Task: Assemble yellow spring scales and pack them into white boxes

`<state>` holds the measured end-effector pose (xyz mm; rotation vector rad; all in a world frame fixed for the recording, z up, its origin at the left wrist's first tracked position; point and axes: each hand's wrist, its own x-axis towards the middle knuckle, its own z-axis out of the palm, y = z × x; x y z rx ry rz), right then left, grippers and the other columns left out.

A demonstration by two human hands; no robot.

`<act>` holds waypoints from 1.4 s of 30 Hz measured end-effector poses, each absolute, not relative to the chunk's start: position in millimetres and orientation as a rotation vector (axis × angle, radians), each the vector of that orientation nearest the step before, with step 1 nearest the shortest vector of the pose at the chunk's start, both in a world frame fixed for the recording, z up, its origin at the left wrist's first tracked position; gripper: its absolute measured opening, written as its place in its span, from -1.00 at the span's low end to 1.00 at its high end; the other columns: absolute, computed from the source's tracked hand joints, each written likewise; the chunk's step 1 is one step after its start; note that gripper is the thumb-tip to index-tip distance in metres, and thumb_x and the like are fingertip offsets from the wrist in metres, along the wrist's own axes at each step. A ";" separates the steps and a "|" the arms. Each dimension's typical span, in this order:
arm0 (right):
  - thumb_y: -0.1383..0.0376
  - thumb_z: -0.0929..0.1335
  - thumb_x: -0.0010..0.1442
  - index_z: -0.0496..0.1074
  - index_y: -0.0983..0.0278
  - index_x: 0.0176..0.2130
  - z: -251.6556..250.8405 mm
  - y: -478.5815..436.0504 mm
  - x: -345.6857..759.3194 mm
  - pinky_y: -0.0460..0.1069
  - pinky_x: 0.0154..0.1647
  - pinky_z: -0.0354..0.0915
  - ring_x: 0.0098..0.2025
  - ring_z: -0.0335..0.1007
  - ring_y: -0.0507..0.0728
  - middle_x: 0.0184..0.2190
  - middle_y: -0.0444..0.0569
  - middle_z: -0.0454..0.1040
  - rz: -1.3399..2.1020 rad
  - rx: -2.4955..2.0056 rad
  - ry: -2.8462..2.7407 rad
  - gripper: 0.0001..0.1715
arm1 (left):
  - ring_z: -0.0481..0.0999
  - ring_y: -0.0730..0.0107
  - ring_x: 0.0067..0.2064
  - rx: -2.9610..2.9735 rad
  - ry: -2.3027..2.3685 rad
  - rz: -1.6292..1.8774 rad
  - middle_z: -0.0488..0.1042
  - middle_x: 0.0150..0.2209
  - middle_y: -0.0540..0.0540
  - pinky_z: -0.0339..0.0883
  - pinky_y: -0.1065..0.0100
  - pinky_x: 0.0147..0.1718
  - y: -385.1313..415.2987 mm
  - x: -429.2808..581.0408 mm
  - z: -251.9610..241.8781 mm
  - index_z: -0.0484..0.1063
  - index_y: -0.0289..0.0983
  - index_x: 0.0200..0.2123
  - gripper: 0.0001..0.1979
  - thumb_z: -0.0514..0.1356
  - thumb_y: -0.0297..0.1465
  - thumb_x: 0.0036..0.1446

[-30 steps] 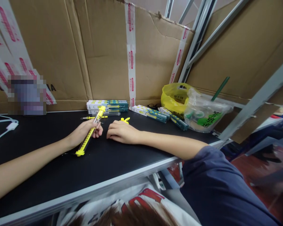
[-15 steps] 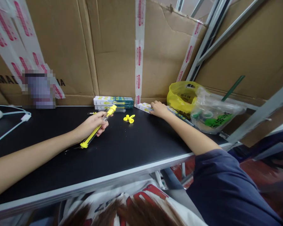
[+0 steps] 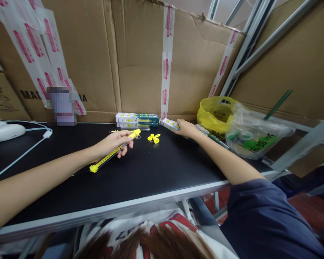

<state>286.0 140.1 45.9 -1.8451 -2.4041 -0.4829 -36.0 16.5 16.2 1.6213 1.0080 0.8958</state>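
Note:
My left hand [image 3: 115, 144] is closed around a spring scale [image 3: 105, 160], a clear tube with a yellow scale strip and yellow ends. It slants over the black table, with a thin metal hook at its lower end. Farther right, my right hand [image 3: 187, 128] grips a narrow white and green printed box [image 3: 169, 124]; my fingers hide its right part. Between the hands lie small yellow plastic pieces [image 3: 154, 138] with a little spring. Behind the left hand, several similar boxes [image 3: 137, 118] are stacked, with a clear tube [image 3: 136, 128] in front of them.
A yellow plastic bag [image 3: 212, 115] and a clear bag [image 3: 255, 142] with a green straw stand at the right, beside another narrow box [image 3: 214, 136]. White cables [image 3: 23, 154] and a white device [image 3: 8, 132] lie left. Cardboard [image 3: 140, 64] walls the back; a metal frame rises right.
The view has shifted left, so things appear farther right. The spring scale lies at a flatter slant in my left hand. The box under my right hand shows its end face more plainly.

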 end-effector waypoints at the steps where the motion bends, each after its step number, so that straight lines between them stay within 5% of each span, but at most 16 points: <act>1: 0.11 0.32 0.13 0.27 0.32 -0.04 49.1 135.9 283.1 -0.01 -0.33 0.22 -0.14 0.45 0.26 -0.10 0.18 0.48 -0.486 -1.805 -2.389 -0.53 | 0.32 0.62 -0.64 1.625 0.996 0.886 0.38 -0.42 0.03 0.22 0.52 -0.72 16.3 -35.6 17.2 0.29 -0.28 -0.24 -0.72 0.16 -0.17 0.14; 7: 0.26 0.26 0.19 0.20 0.31 0.03 61.0 107.8 260.2 -0.01 -0.28 0.21 -0.16 0.44 0.22 -0.10 0.13 0.49 -0.683 -1.220 -2.449 -0.59 | 0.16 0.65 -0.70 1.646 1.050 0.839 0.25 -0.50 0.12 0.14 0.53 -0.77 17.9 -39.4 21.4 0.19 -0.22 -0.26 -0.86 0.06 -0.28 0.19; 11: 0.27 0.27 0.20 0.22 0.31 0.06 55.3 95.3 249.3 -0.02 -0.20 0.24 -0.08 0.41 0.20 -0.03 0.12 0.45 -0.773 -0.931 -2.509 -0.57 | 0.13 0.64 -0.71 1.830 1.206 0.945 0.19 -0.54 0.14 0.05 0.55 -0.77 16.1 -46.4 25.4 0.19 -0.20 -0.24 -0.77 0.02 -0.15 0.23; 19: 0.00 0.24 0.28 0.26 0.27 0.04 49.3 83.5 241.3 -0.05 -0.41 0.16 -0.23 0.48 0.18 -0.08 0.07 0.51 -0.836 -1.048 -2.462 -0.51 | 0.25 0.55 -0.67 2.272 1.308 1.055 0.24 -0.60 0.13 0.16 0.47 -0.61 2.0 -47.2 37.4 0.28 -0.22 -0.10 -0.62 -0.06 -0.06 0.27; 28: 0.00 0.18 0.33 0.26 0.26 0.12 49.7 81.8 240.6 -0.05 -0.34 0.18 -0.17 0.44 0.15 -0.08 0.06 0.50 -0.847 -0.748 -2.560 -0.47 | 0.52 0.22 -0.39 2.746 1.788 0.756 0.49 -0.45 -0.07 0.15 0.38 -0.49 11.6 -54.2 36.6 0.31 -0.24 -0.02 -0.52 -0.19 -0.08 0.29; 42: 0.05 0.12 0.37 0.19 0.31 0.22 51.0 79.1 237.3 -0.02 -0.27 0.20 -0.19 0.40 0.16 -0.18 0.09 0.48 -0.927 -0.634 -2.706 -0.42 | 0.53 0.18 -0.37 2.866 1.592 0.504 0.54 -0.35 -0.13 0.20 0.37 -0.45 14.0 -57.2 33.4 0.37 -0.20 -0.06 -0.58 -0.10 -0.09 0.26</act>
